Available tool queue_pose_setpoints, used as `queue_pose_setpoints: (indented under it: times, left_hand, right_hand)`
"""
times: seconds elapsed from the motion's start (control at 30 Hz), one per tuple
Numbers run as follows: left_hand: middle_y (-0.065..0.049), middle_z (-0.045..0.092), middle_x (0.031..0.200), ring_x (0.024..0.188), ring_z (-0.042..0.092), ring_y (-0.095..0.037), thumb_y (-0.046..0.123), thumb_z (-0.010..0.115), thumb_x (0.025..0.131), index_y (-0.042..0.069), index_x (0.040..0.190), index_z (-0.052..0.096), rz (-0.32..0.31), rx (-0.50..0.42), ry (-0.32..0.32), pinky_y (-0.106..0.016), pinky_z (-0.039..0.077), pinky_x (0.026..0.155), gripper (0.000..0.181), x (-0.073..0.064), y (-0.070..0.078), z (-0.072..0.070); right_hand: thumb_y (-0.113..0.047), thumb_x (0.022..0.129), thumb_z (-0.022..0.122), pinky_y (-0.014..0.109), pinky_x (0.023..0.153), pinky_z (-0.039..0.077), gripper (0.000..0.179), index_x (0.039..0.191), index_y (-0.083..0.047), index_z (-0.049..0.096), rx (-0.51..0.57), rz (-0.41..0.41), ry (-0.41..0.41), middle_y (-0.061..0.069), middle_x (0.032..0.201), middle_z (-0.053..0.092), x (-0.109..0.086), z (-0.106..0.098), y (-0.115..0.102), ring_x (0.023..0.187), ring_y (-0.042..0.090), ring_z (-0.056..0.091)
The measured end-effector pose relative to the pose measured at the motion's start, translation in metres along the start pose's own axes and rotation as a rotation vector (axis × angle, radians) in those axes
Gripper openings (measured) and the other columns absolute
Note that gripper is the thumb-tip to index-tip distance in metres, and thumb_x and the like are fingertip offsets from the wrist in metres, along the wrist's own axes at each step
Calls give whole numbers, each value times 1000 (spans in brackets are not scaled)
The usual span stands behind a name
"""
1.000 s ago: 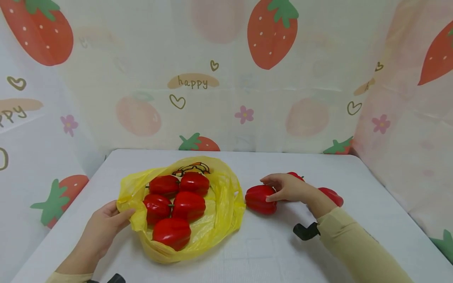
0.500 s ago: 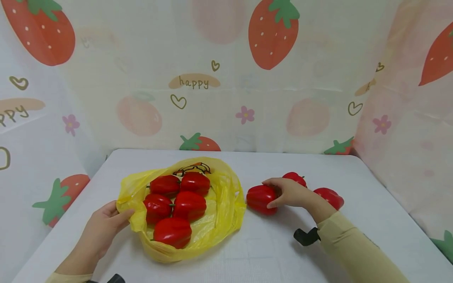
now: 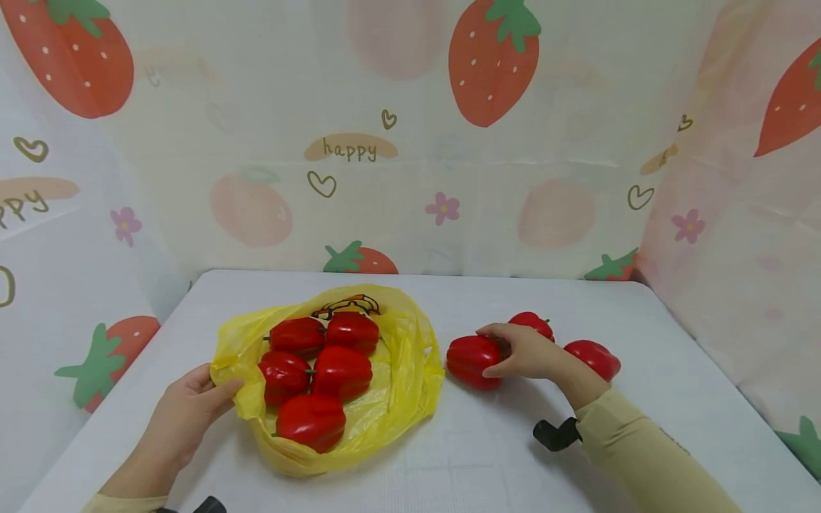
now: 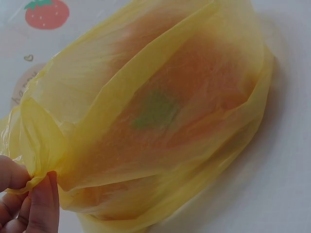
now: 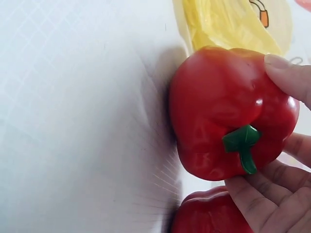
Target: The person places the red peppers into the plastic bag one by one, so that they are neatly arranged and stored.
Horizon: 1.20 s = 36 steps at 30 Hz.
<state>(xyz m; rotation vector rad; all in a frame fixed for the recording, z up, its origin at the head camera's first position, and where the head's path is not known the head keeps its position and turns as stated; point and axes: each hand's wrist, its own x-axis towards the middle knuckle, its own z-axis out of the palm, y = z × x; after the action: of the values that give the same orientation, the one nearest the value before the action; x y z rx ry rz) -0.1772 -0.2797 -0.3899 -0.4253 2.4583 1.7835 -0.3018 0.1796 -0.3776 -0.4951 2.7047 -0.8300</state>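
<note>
In the head view a yellow plastic bag [image 3: 378, 431] lies wide open on the table, several red bell peppers [image 3: 311, 422] inside it. My left hand [image 3: 186, 420] pinches the bag's left rim; the left wrist view shows thumb and fingers [image 4: 44, 204] gathering the film. Just right of the bag, my right hand [image 3: 529, 353] grips another red bell pepper [image 3: 471, 362] from its right side. In the right wrist view this bell pepper [image 5: 218, 107], with a green stem, sits between thumb and fingers, close to the tabletop.
Two more red bell peppers lie behind and right of my right hand: one at the back [image 3: 534, 323] and one by the wrist [image 3: 593, 358]. The white table [image 3: 474, 456] is enclosed by strawberry-print cloth walls [image 3: 481, 171].
The right hand has shifted slightly, closing more on the bell pepper, and the back pepper shows more fully. The left hand and bag have stayed in place.
</note>
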Motion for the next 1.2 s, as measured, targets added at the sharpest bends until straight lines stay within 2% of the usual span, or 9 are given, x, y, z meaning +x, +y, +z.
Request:
queue_pose_setpoints:
  times: [0.17, 0.43, 0.53, 0.73, 0.97, 1.1, 1.2]
  left_hand:
    - [-17, 35, 143, 120, 45, -27, 42, 56, 88, 5, 143, 26, -6, 3, 1, -32, 45, 90, 73, 0, 1, 0]
    - [-16, 35, 142, 119, 46, -26, 42, 56, 88, 5, 143, 27, -2, 12, 3, -31, 45, 89, 72, 1, 1, 0]
    - [-16, 36, 142, 117, 48, -23, 43, 56, 88, 5, 143, 27, 0, 12, 2, -31, 45, 90, 72, 0, 2, 0]
    - [-16, 37, 141, 111, 52, -16, 43, 56, 88, 5, 142, 29, 8, 13, 1, -32, 45, 90, 72, 1, 2, 0]
    - [-16, 38, 141, 113, 51, -18, 44, 56, 88, 5, 142, 29, 17, 15, 3, -30, 46, 89, 72, 1, 0, -1]
    - [-17, 38, 140, 106, 54, -10, 44, 56, 88, 4, 142, 29, 23, 8, 2, -30, 46, 89, 72, 0, 0, -2]
    - [-17, 39, 140, 101, 55, -3, 43, 56, 88, 3, 141, 30, 28, -2, 0, -29, 47, 88, 72, 0, 0, -2]
  right_hand:
    - [-32, 63, 83, 36, 72, 55, 70, 125, -22, 52, 28, -7, -10, -1, 114, 56, 0, -4, 1, 107, 22, 48]
    - [-30, 65, 82, 35, 72, 55, 71, 127, -22, 49, 115, -3, -35, 1, 118, 54, 2, -15, -10, 109, 24, 48]
    - [-30, 63, 83, 35, 73, 55, 73, 128, -23, 48, 108, -12, -38, 1, 119, 54, 4, -19, -17, 109, 24, 47]
    - [-33, 64, 82, 35, 77, 54, 72, 127, -23, 49, 67, -89, -21, -2, 117, 56, 6, -26, -33, 108, 22, 50]
    - [-31, 65, 82, 38, 84, 52, 72, 128, -21, 49, 75, -189, -40, -2, 118, 56, 8, -25, -54, 109, 20, 51]
    - [-29, 66, 82, 37, 85, 52, 71, 128, -19, 49, 101, -256, -72, -2, 119, 55, 9, -21, -64, 109, 19, 51]
    - [-28, 66, 82, 33, 83, 53, 70, 127, -21, 50, 114, -275, -92, -5, 118, 55, 10, -17, -71, 109, 17, 50]
